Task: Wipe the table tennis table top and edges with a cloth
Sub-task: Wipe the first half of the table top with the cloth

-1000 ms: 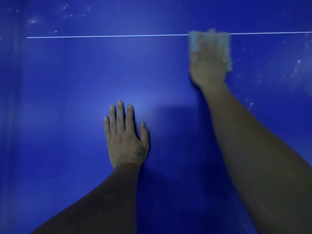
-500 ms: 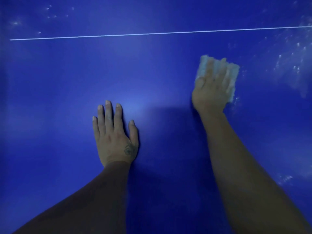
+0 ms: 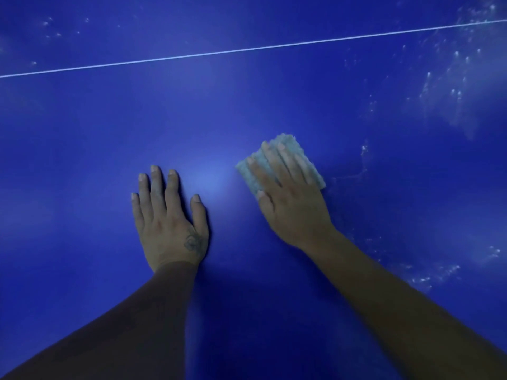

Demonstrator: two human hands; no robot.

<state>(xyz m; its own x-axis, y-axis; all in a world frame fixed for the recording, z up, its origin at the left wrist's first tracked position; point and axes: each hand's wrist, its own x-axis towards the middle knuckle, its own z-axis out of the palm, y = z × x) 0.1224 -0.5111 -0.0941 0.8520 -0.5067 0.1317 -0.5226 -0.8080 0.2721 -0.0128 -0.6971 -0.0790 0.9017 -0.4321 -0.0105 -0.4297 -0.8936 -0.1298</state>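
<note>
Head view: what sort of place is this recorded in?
Probably a games room or sports hall, though only a blue table tennis table shows: a thin white line across it, and the right hand pressing a cloth on it.

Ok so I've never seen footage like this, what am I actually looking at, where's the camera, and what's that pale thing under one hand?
There is no machine here. These are a person's two bare hands, filmed by one wide camera worn on the head and looking forward and down, which is why both forearms come in from the bottom. The blue surface is a table tennis table, and the thin white line is marked on it. The left hand lies flat on the bare table and holds nothing. The right hand presses a pale cloth onto the table with straight fingers. The whitish specks to the right are probably dust not yet wiped.
</note>
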